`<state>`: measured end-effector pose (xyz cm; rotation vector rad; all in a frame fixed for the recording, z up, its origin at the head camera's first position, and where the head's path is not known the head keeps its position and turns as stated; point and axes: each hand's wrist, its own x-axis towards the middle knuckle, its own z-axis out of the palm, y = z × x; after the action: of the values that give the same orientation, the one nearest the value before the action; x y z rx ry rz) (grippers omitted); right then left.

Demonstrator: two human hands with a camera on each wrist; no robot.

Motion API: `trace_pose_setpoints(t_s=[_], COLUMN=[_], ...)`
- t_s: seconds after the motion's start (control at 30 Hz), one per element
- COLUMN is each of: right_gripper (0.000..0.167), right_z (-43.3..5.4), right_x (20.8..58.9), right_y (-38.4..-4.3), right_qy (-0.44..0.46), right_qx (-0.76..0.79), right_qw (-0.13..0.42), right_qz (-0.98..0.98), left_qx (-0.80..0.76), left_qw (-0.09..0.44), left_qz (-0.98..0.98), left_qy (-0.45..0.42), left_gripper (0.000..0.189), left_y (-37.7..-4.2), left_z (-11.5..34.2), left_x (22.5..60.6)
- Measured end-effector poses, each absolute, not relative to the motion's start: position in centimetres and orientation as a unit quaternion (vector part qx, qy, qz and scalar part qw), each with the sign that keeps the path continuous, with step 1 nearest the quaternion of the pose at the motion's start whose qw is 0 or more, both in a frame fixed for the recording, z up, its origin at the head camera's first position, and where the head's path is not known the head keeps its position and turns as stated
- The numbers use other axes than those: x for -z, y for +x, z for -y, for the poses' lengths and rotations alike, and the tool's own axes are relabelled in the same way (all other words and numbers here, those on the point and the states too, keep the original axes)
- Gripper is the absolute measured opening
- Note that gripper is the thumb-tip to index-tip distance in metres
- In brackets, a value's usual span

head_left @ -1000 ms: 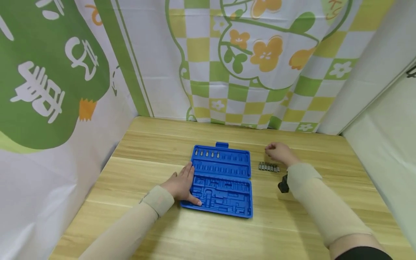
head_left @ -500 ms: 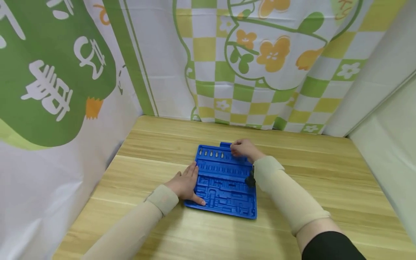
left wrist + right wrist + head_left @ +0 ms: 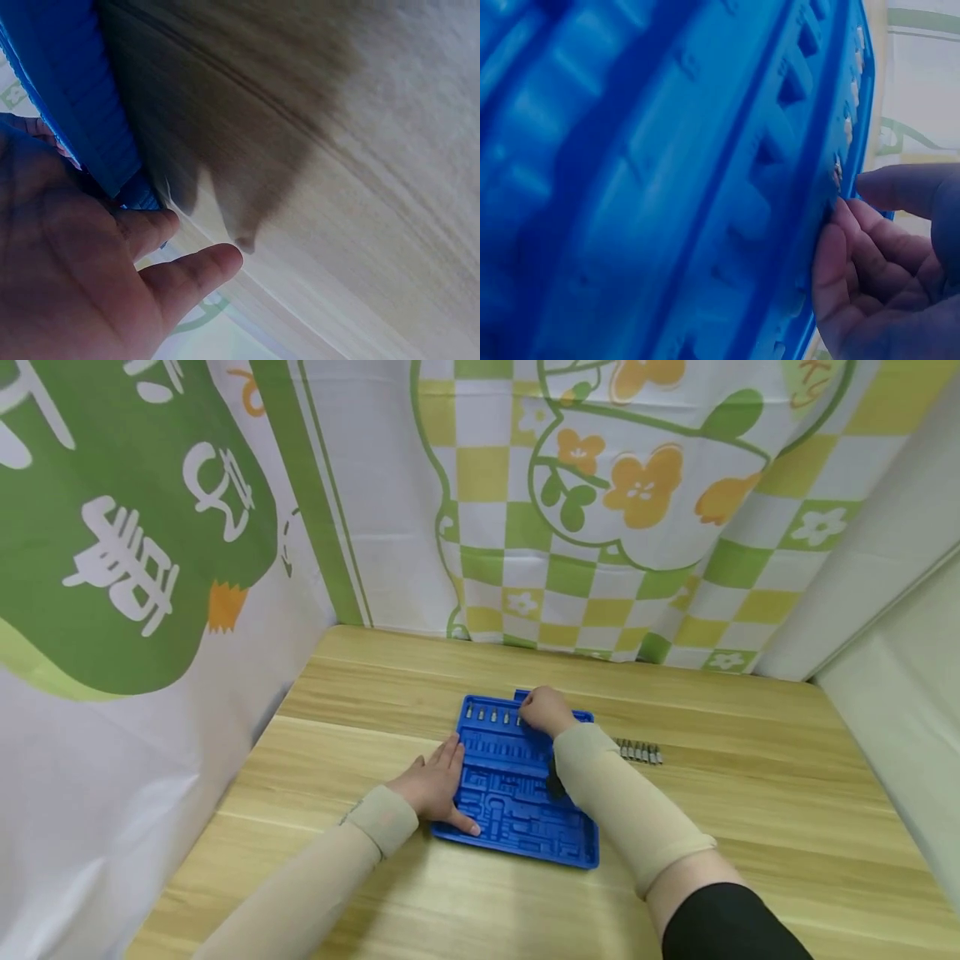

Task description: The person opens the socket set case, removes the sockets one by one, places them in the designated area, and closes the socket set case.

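Observation:
A blue plastic tool case (image 3: 517, 852) lies unfolded on the wooden table, its moulded slots facing up. Several small silver screwdriver bits (image 3: 493, 715) stand in a line along its back row, from the left. My left hand (image 3: 437, 789) rests on the case's left edge, fingers spread and thumb over the front corner. At the back row, beside the last seated bit, my right hand (image 3: 549, 712) has its fingers curled and pinched together. In the right wrist view its fingertips (image 3: 832, 238) press at the row; the bit between them is mostly hidden.
Several loose bits (image 3: 645, 752) lie side by side on the table (image 3: 750, 793), right of the case and partly behind the right sleeve (image 3: 630, 802). A patterned curtain (image 3: 555, 568) hangs along the table's back edge. White sheeting (image 3: 247, 760) borders the left side.
My right hand has moved left from beside the loose bits to the case's back row, then slightly further left along it. The left hand stays on the case edge. The head view has shifted slightly.

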<state>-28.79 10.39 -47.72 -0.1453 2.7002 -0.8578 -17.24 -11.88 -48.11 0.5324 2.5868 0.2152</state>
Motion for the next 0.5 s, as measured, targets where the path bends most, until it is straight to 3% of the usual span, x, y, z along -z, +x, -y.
trace_pose_setpoints(t_s=[0.23,0.5], right_gripper=[0.055,0.047], right_z=[-9.4,-9.2], right_x=[48.6,48.0], right_y=[-28.6,-28.6], right_qy=[-0.012,0.034], right_qx=[0.267,0.302], right_qw=[0.128,0.125], right_qz=[-0.955,-0.945], left_qx=[-0.077,-0.073], left_qw=[0.251,0.248], left_qz=[-0.946,-0.946], left_qy=[0.19,0.196], left_gripper=[0.138,0.138], left_y=[-17.0,-17.3], left_z=[11.9,11.7], left_x=[48.4,48.1])
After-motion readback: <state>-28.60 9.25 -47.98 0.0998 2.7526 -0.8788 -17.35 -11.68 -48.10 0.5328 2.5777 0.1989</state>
